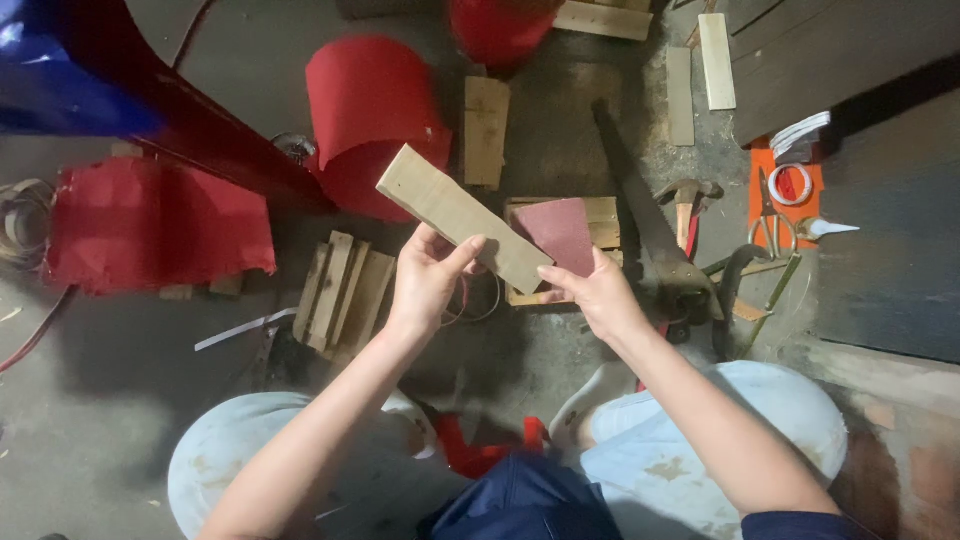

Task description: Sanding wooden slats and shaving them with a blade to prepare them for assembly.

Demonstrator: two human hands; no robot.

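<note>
While the left hand (428, 275) pinches the wooden board (462, 217) between thumb and curled fingers near the board's middle, the right hand (592, 290) pinches a sheet of dark red sandpaper (562, 234) by its lower edge, thumb on top. The board is held in the air between the two hands; its long axis runs diagonally, from an upper end up and away from the left hand down to a lower end just beside the right hand's thumb. The sandpaper lies just beyond that lower end, touching or nearly touching it; contact cannot be confirmed. The right hand is nearer to the board's lower end, the left hand to its centre.

Relative to the board:
- Directly beneath its lower end lies a flat wooden block (600, 215) on the floor.
- Past that block lie a handsaw (640, 215) and a hammer (686, 200).
- Farther out the same way, an orange mat (762, 200) carries scissors (770, 225) and a white ring of tape (790, 184).
- Behind its upper end stands a curled red sheet (365, 110).
- Below its upper end lies a stack of wooden slats (340, 290).
- Far beyond the left hand lies a crumpled red sheet (150, 225).

No labels or signs are legible.
</note>
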